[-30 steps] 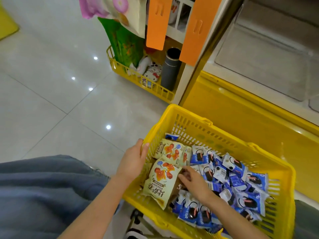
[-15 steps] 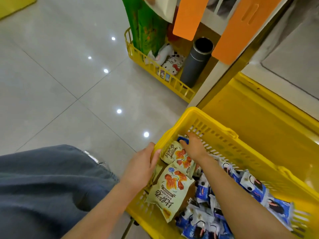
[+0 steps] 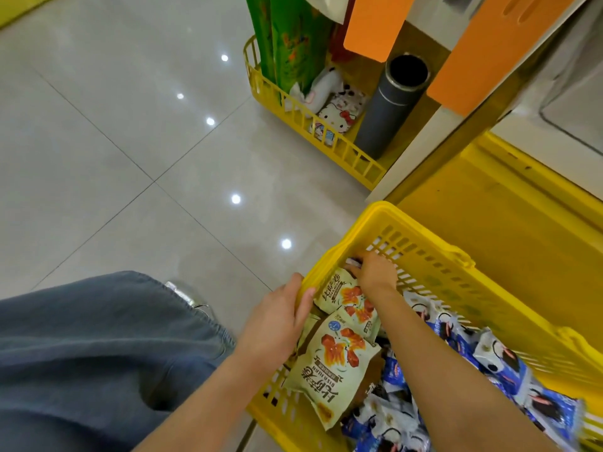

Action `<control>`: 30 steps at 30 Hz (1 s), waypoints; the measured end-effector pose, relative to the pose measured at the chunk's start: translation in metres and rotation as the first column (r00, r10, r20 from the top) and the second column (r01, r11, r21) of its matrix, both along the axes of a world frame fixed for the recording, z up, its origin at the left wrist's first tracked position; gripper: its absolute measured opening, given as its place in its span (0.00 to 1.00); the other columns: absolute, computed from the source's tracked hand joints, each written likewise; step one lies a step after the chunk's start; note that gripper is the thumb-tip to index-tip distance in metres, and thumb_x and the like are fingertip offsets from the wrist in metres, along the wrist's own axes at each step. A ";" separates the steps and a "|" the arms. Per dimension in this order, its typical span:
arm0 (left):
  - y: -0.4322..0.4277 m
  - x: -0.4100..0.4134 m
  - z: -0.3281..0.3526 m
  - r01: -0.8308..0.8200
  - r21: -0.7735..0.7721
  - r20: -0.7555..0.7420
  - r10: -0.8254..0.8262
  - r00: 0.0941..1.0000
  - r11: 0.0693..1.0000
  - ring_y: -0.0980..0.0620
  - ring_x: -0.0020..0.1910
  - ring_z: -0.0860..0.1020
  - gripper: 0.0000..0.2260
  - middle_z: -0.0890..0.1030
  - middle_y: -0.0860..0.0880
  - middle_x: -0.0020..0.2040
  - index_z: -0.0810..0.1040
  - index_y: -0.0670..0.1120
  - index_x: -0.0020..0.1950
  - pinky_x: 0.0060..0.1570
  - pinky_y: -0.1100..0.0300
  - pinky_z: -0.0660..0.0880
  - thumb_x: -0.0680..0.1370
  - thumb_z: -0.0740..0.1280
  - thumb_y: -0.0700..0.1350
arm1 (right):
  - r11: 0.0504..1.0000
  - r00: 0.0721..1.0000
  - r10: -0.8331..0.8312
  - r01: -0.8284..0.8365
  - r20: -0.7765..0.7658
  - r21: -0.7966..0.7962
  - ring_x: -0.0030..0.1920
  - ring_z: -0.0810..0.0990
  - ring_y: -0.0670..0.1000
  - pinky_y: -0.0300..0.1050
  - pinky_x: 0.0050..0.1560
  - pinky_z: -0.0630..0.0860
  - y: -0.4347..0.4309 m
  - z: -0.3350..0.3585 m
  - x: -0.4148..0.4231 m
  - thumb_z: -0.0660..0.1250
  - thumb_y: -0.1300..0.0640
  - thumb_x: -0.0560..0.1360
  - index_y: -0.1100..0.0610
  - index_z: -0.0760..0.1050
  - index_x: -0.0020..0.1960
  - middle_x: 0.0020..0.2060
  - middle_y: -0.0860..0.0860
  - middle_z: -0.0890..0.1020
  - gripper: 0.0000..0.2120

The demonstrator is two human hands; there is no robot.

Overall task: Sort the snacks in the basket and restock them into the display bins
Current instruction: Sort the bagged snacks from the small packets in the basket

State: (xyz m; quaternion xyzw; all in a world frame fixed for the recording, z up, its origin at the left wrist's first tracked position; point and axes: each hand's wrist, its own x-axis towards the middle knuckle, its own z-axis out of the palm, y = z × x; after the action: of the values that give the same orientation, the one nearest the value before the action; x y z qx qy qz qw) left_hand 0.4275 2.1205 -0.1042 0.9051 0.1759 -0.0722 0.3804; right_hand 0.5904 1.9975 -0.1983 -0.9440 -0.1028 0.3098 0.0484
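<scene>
Digging the far corner of the snack basket

Left hand (image 3: 277, 324) clamps the yellow basket (image 3: 427, 243) rim; right hand (image 3: 375, 272) curls onto what looks like a small blue packet (image 3: 354, 261), grip hard to read. Pinch it clear of the green bags (image 3: 332, 360), keep the rim steady

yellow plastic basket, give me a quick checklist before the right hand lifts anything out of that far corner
1. Yellow plastic basket steadied: ok, left hand grips its near rim.
2. Right hand at target: ok, reaching into the far corner.
3. Fingers closed on a packet: cannot tell, a small blue-and-white packet peeks out under them.
4. Cream snack bags with orange print clear of the lift: not ok, they lie against the right wrist and forearm.
5. Blue-and-white packets kept apart: ok, heaped at the right side.
6. Display bin in sight: cannot tell.
</scene>
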 end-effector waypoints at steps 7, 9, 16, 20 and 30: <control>0.000 0.002 -0.002 -0.017 -0.007 0.034 0.018 0.999 1.000 0.59 0.28 0.69 0.14 0.69 0.53 0.30 0.62 0.53 0.46 0.27 0.65 0.59 0.77 0.46 0.61 | 0.996 0.982 0.091 -0.088 0.165 -0.027 0.42 0.81 0.53 0.41 0.35 0.70 -0.010 0.014 -0.005 0.58 0.52 0.80 0.54 0.81 0.51 0.43 0.53 0.83 0.14; 0.000 0.003 -0.002 -0.018 0.009 0.054 0.018 0.998 1.000 0.58 0.28 0.69 0.15 0.70 0.52 0.29 0.63 0.52 0.45 0.27 0.64 0.59 0.77 0.46 0.61 | 0.994 0.959 0.095 -0.105 0.266 0.027 0.40 0.81 0.53 0.40 0.33 0.68 -0.020 0.026 -0.011 0.57 0.50 0.80 0.53 0.80 0.51 0.42 0.51 0.83 0.14; -0.002 0.009 -0.005 -0.030 0.054 0.082 0.025 0.996 0.998 0.53 0.29 0.73 0.16 0.73 0.51 0.31 0.64 0.49 0.45 0.27 0.60 0.63 0.77 0.47 0.60 | 0.932 0.885 -0.096 -0.080 0.455 0.353 0.28 0.78 0.52 0.39 0.25 0.65 -0.084 0.098 -0.033 0.63 0.52 0.78 0.54 0.80 0.52 0.35 0.52 0.84 0.10; -0.005 0.008 0.000 -0.045 0.106 0.090 0.036 0.995 0.993 0.50 0.31 0.73 0.16 0.73 0.50 0.32 0.65 0.48 0.47 0.28 0.57 0.63 0.78 0.47 0.59 | 0.914 0.905 -0.234 0.081 0.354 0.397 0.24 0.75 0.50 0.47 0.27 0.75 -0.141 0.117 -0.052 0.63 0.54 0.78 0.58 0.80 0.52 0.33 0.53 0.83 0.10; -0.049 -0.018 0.025 0.102 0.307 0.213 -0.173 0.962 0.946 0.46 0.49 0.75 0.14 0.76 0.45 0.52 0.72 0.42 0.59 0.47 0.53 0.73 0.74 0.64 0.37 | 0.940 0.885 -0.332 0.341 0.327 0.031 0.59 0.74 0.61 0.54 0.56 0.73 -0.235 0.136 -0.108 0.58 0.54 0.80 0.63 0.67 0.66 0.61 0.61 0.74 0.19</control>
State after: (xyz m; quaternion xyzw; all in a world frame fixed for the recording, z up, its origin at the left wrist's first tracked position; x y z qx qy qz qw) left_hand 0.4091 2.0716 -0.0797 0.9636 0.0740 0.0365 0.2544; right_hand 0.4825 1.7627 -0.0620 -0.9862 0.0599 0.1371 0.0709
